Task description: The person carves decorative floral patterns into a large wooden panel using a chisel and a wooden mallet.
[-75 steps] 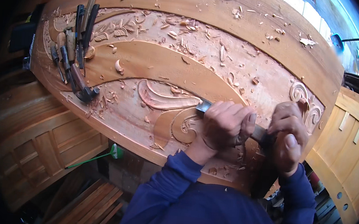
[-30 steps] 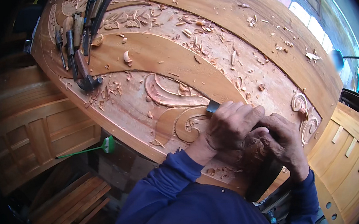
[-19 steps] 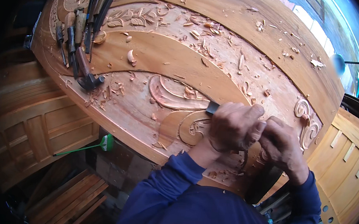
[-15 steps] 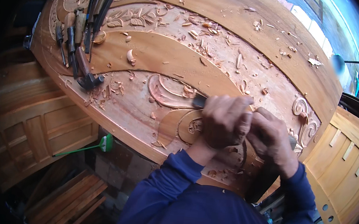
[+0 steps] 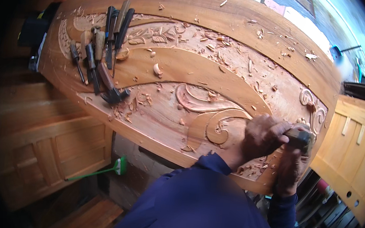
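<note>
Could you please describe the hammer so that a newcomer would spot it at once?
Find the big carved panel, then the tools bunched at its left end. The hammer lies lowest among them; its chunky dark crosswise head distinguishes it from its slim neighbours.

A broad carved wooden panel (image 5: pixel 209 7) carries everything, its scrollwork (image 5: pixel 318 115) raised toward three o'clock. At ten o'clock lie wood-handled and dark-handled carving tools (image 5: pixel 111 29), bunched together; a hammer (image 5: pixel 115 96) rests at nine. Shavings (image 5: pixel 157 70) (some tightly curled) litter the surface, with a pale flake (image 5: pixel 311 57) at two.
</note>
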A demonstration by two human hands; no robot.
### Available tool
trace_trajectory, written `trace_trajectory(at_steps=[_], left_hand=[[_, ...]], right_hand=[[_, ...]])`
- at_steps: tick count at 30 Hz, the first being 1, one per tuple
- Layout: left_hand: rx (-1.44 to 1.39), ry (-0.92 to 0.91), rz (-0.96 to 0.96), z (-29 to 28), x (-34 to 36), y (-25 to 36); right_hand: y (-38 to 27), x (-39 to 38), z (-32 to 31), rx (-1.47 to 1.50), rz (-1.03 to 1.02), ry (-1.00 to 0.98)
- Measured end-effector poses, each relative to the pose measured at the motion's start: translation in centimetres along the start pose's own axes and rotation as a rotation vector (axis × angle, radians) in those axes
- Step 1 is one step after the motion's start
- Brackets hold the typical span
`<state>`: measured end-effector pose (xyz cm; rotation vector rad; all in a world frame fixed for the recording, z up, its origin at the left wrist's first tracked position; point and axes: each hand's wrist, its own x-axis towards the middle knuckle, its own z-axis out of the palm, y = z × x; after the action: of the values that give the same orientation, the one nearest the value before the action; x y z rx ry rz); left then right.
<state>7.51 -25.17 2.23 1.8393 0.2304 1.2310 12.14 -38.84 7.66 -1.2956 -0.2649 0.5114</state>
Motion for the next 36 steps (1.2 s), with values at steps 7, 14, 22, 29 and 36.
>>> trace_trajectory(at_steps=[7,14,22,29,36], left_hand=[[-0.217,-0.419,-0.038,-6.7,0.2,2.0],[0.906,-0.939,0.182,-23.7,3.7,-6.1],[0.460,-0.767,0.043,-20.6,12.3,-9.8],[-0.558,-1.175,-0.464,-6.7,17.1,-14.4],[-1.031,-1.499,-0.687,1.5,15.2,-14.1]], right_hand=[[-1.1,-1.3,3.1,0.148,-0.222,0.355],[-0.4,-1.7,9.0,0.128,-0.163,0.481],[6.6,4.5,10.2,0.583,-0.294,0.606],[8.5,9.4,10.8,0.469,-0.454,0.925],[8.2,9.8,10.4,0.249,-0.625,1.252]])
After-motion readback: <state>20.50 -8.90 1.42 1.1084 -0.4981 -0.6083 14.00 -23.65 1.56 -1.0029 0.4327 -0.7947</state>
